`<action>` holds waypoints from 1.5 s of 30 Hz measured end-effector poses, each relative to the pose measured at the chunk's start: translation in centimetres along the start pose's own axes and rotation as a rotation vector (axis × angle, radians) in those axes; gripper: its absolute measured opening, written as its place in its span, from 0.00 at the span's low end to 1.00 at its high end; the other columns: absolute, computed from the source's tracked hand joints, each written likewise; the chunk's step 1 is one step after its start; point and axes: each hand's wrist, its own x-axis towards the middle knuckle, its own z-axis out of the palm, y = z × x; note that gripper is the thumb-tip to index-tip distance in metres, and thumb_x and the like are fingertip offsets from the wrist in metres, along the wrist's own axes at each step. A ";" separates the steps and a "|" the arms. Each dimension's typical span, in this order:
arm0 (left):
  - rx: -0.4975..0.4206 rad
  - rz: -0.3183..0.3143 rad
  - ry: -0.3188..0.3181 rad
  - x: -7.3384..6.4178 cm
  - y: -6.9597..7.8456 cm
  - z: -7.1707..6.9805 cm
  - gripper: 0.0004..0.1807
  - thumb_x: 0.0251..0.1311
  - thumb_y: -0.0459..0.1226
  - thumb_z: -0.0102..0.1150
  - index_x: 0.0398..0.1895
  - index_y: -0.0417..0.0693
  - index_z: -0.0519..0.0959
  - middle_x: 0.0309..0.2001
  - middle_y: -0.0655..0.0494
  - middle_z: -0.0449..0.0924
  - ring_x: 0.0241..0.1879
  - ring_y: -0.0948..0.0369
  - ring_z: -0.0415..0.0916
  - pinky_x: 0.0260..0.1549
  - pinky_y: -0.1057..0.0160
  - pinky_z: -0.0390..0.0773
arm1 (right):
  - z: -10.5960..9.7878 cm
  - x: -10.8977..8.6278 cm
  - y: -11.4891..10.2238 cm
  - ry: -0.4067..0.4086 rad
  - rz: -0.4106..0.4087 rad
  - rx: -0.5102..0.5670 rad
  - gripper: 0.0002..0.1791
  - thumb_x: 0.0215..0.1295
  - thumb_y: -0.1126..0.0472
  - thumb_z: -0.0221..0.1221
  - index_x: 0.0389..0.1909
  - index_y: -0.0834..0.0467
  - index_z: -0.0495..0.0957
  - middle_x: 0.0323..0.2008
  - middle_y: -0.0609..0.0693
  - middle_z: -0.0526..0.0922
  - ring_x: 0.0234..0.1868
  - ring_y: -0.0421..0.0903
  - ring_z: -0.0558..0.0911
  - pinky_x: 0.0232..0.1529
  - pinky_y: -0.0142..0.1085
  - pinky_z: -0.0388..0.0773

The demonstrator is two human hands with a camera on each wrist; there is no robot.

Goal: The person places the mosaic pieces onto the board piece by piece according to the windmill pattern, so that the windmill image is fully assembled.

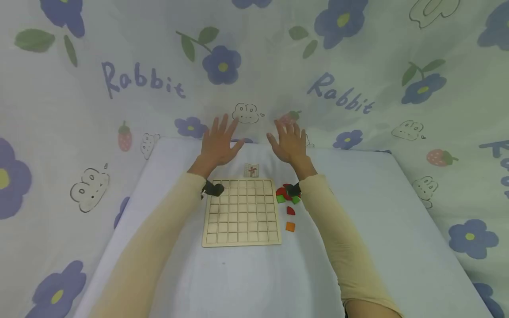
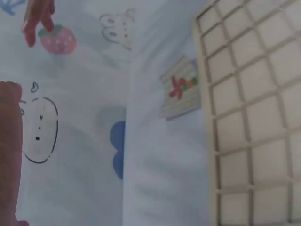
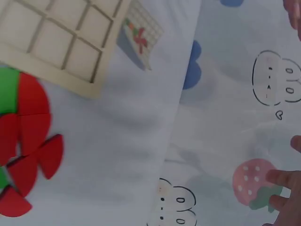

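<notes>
My left hand [image 1: 216, 143] is held out past the table's far edge with its fingers spread, holding nothing. The right hand [image 1: 290, 143] is raised the same way, its fingers straight and apart. Between and below them lies a small card [image 1: 251, 170] printed with a grid and a red and green figure. Nearer to me is a wooden grid board [image 1: 243, 213] with square cells bare of pieces. Beside its right edge, partly hidden by the right wrist, is a cluster of red quarter-round pieces [image 3: 35, 129] and green pieces [image 3: 8, 89].
A separate red piece [image 1: 290, 211] and an orange square [image 1: 290, 227] lie right of the board. White cloth covers the table [image 1: 238, 282]. A patterned curtain [image 1: 270, 57] with flowers and rabbits hangs behind and at both sides. Black cameras [image 1: 213, 189] sit at the wrists.
</notes>
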 end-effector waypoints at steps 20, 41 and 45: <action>-0.083 0.276 -0.218 -19.7 -6.4 6.5 0.55 0.60 0.68 0.51 0.78 0.43 0.49 0.77 0.44 0.45 0.76 0.46 0.39 0.67 0.37 0.48 | 6.4 -9.0 5.9 -0.244 -0.163 -0.127 0.22 0.66 0.43 0.62 0.53 0.52 0.83 0.41 0.51 0.84 0.43 0.53 0.77 0.57 0.58 0.69; -0.045 0.275 -0.163 -21.4 -7.4 7.7 0.56 0.60 0.72 0.41 0.79 0.46 0.44 0.79 0.49 0.39 0.76 0.50 0.35 0.70 0.42 0.36 | 6.7 -8.9 6.5 -0.352 0.015 0.250 0.09 0.65 0.60 0.64 0.44 0.58 0.84 0.41 0.52 0.82 0.42 0.51 0.77 0.46 0.44 0.78; -0.044 0.275 -0.171 -21.5 -7.2 7.6 0.56 0.60 0.72 0.43 0.79 0.45 0.45 0.79 0.48 0.39 0.76 0.49 0.36 0.70 0.41 0.38 | 6.2 -9.1 6.8 -0.421 0.060 0.301 0.11 0.64 0.63 0.64 0.46 0.59 0.83 0.43 0.54 0.81 0.42 0.52 0.77 0.45 0.43 0.80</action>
